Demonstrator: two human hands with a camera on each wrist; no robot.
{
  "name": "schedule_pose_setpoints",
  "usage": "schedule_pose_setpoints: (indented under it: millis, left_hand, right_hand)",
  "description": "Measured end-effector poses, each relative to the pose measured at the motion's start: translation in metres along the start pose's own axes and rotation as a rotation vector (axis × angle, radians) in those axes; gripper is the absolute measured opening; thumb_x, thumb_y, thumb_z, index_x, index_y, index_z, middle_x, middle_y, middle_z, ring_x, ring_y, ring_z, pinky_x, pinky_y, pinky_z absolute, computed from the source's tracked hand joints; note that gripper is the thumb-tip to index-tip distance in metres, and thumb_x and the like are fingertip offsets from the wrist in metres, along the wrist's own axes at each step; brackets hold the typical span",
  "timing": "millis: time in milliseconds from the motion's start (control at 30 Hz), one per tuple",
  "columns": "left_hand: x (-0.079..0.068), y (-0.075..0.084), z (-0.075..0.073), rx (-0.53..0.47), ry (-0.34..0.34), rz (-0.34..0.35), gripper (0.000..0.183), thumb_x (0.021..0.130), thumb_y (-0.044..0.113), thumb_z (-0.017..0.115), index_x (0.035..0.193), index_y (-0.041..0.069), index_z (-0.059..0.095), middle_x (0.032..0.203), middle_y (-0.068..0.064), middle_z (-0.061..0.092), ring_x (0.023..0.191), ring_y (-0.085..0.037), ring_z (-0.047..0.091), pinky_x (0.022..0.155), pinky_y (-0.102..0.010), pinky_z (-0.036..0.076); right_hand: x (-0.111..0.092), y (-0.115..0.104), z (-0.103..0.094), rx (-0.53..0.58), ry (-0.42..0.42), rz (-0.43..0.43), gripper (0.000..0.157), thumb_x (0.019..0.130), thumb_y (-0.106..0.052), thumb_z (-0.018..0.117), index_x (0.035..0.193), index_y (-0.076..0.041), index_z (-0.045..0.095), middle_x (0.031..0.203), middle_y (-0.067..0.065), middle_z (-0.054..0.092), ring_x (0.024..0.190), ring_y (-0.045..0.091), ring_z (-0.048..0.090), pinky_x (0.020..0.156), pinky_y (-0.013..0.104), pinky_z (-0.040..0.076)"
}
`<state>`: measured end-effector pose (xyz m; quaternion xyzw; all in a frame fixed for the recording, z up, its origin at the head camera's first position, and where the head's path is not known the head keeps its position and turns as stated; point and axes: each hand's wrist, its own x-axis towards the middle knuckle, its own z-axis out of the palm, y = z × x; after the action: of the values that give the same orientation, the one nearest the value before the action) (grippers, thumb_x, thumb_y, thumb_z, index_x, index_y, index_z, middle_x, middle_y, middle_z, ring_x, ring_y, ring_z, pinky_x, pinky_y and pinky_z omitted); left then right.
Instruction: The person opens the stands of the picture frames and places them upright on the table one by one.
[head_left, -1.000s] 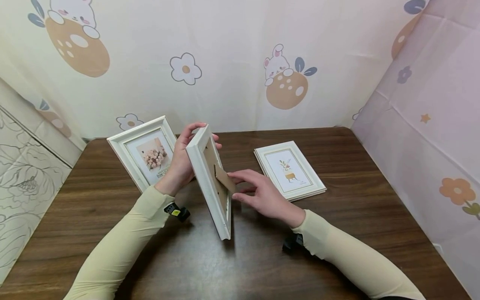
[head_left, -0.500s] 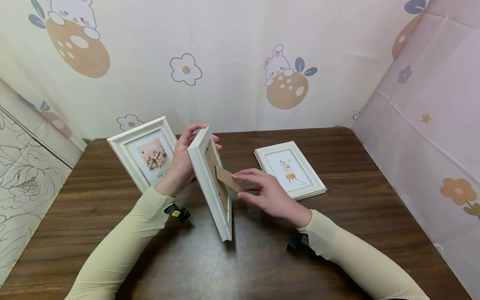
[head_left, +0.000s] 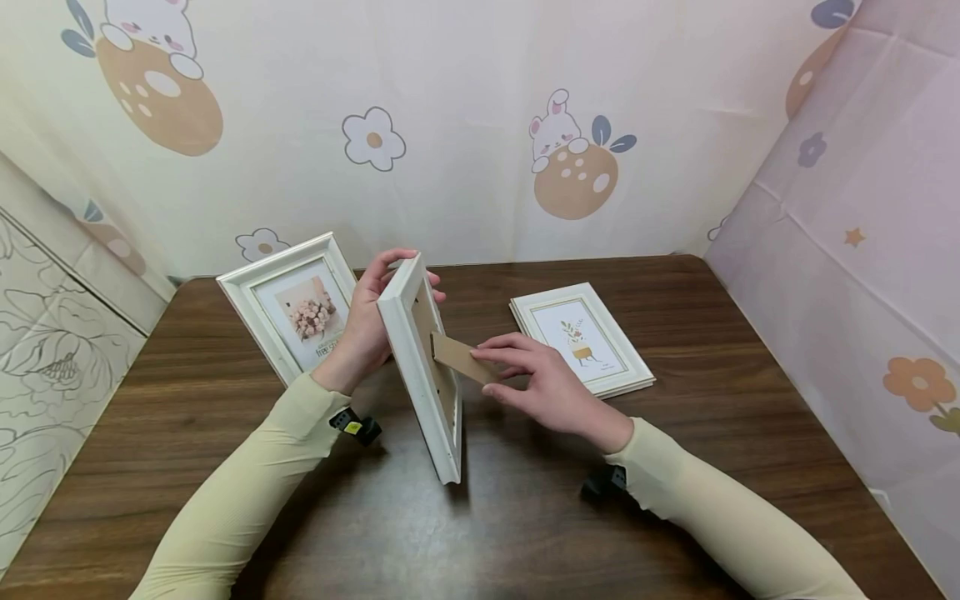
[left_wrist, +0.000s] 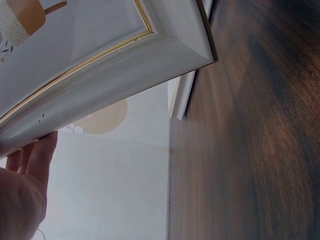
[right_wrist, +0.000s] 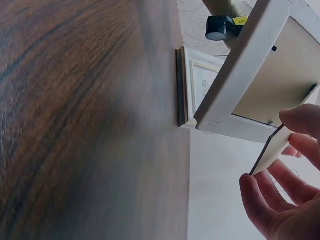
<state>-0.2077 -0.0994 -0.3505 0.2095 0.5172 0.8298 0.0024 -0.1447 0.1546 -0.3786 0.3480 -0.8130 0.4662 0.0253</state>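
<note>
In the head view my left hand point(head_left: 363, 325) grips a white picture frame point(head_left: 411, 375) by its upper far edge, holding it upright and turned so its brown backboard faces right. An easel stand point(head_left: 461, 358), a flat tan board, juts from that back. My right hand point(head_left: 551, 383) pinches the stand's free end between thumb and fingers; the right wrist view shows the stand point(right_wrist: 272, 150) angled away from the backboard point(right_wrist: 270, 82). The held frame's front, with gold trim point(left_wrist: 85, 65) and part of a printed picture, appears in the left wrist view.
Behind my left hand, another white picture frame point(head_left: 273, 287) with a pink flower print stands leaning back. To the right lies a stack of white frames point(head_left: 618, 333), the top one showing a plant print. Patterned curtains point(head_left: 450, 125) border the brown wooden table point(head_left: 510, 525).
My right hand has moved right and slightly down, swinging the stand farther out from the frame's back. My left hand and the frame have barely shifted.
</note>
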Motion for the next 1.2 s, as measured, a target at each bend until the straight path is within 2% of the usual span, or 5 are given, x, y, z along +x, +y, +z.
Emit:
schedule_pose_setpoints:
  millis: [233,400,633,800,1200]
  left_hand:
    - [0.0,0.001,-0.001,0.038,-0.003,-0.012,0.037,0.101,-0.005,0.047,0.121,0.023,0.06,0.106,-0.018,0.067,0.089,-0.032,0.071,0.082,-0.046,0.055]
    - [0.0,0.001,-0.001,0.075,0.017,-0.043,0.036,0.101,-0.003,0.048,0.121,0.024,0.06,0.107,-0.021,0.067,0.089,-0.034,0.071,0.076,-0.042,0.056]
    - [0.001,0.002,-0.002,0.105,0.012,-0.07,0.029,0.102,0.003,0.052,0.121,0.023,0.06,0.107,-0.017,0.067,0.09,-0.034,0.071,0.072,-0.038,0.056]
    - [0.001,0.002,-0.001,0.114,0.014,-0.069,0.03,0.102,0.002,0.051,0.121,0.023,0.06,0.107,-0.018,0.067,0.091,-0.037,0.07,0.071,-0.039,0.057]
    - [-0.002,0.004,0.001,0.082,0.022,-0.037,0.032,0.103,0.001,0.05,0.121,0.024,0.06,0.105,-0.016,0.068,0.088,-0.029,0.072,0.073,-0.04,0.057]
  right_hand:
    - [0.0,-0.002,-0.006,-0.044,-0.013,-0.001,0.044,0.085,-0.011,0.081,0.127,-0.015,0.069,0.127,-0.001,0.059,0.107,0.016,0.06,0.079,0.038,0.058]
    - [0.0,-0.004,-0.009,-0.09,-0.011,-0.025,0.044,0.083,-0.011,0.082,0.125,-0.013,0.07,0.126,0.001,0.06,0.106,0.018,0.06,0.078,0.035,0.057]
    - [0.001,-0.001,-0.013,-0.132,0.005,-0.053,0.044,0.081,-0.009,0.083,0.123,-0.013,0.071,0.122,0.001,0.061,0.103,0.017,0.06,0.069,0.043,0.056]
    - [0.0,-0.002,-0.014,-0.114,0.002,-0.043,0.044,0.081,-0.008,0.083,0.124,-0.013,0.071,0.122,0.001,0.061,0.102,0.017,0.06,0.071,0.044,0.057]
    - [-0.001,-0.003,-0.011,-0.075,-0.005,0.005,0.048,0.082,-0.011,0.083,0.128,-0.014,0.068,0.128,0.0,0.06,0.106,0.016,0.061,0.083,0.034,0.056]
